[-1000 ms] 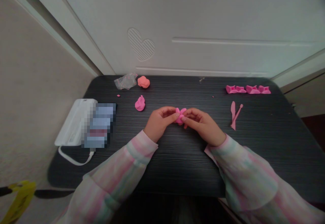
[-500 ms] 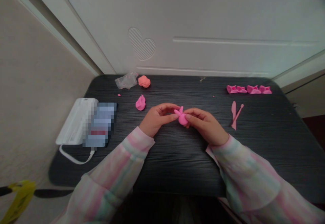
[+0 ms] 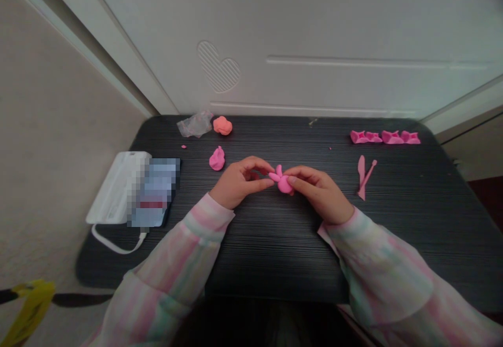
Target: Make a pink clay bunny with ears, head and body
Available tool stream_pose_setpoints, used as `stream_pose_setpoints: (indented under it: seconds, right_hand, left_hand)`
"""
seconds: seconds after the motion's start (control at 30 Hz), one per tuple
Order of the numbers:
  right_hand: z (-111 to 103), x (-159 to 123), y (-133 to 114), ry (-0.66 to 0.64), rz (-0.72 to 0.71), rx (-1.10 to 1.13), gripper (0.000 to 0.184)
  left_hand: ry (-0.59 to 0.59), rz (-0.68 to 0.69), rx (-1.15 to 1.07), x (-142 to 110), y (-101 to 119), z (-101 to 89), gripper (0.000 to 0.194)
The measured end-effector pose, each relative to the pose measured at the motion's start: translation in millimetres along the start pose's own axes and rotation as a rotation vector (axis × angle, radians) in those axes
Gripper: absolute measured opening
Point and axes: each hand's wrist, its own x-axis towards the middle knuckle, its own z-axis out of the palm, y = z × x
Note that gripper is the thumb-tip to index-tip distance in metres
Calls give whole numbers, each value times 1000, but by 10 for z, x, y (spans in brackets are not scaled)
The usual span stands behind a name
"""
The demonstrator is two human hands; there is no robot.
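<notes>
A pink clay rabbit head (image 3: 284, 184), a round ball with two long ears, is held above the middle of the table. My right hand (image 3: 320, 192) pinches the ball from its right side between thumb and fingers. From the other side, the thumb and forefinger of my left hand (image 3: 239, 182) close around the tip of the left ear. The other ear points up, away from me. To the left of my left hand lies a lump of pink clay (image 3: 217, 159). Two pink modelling tools, a knife (image 3: 361, 171) and a thin stick (image 3: 369, 176), lie crossed to the right.
Orange clay (image 3: 222, 126) sits beside a crumpled clear bag (image 3: 195, 125) at the back left. Pink moulded cups (image 3: 385, 137) stand in a row at the back right. A white power bank (image 3: 113, 192), cabled to a phone (image 3: 157, 192), lies left on the dark table (image 3: 275, 263).
The rabbit head has turned in my fingers, so its ears now tilt left and its round side shows. My left hand has drawn slightly left, toward the tip of one ear.
</notes>
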Motion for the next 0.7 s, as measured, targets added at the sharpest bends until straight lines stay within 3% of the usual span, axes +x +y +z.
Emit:
stream_pose_setpoints:
  seconds: [0.37,0.7]
  right_hand:
    - [-47,3,-5,-21,-13,-129,14]
    - [-49,1,-14,-34,7,-114,12]
  left_hand:
    - [-25,131,266,-3,37,-14,14]
    - [7,133,362,-14,75,-18,11]
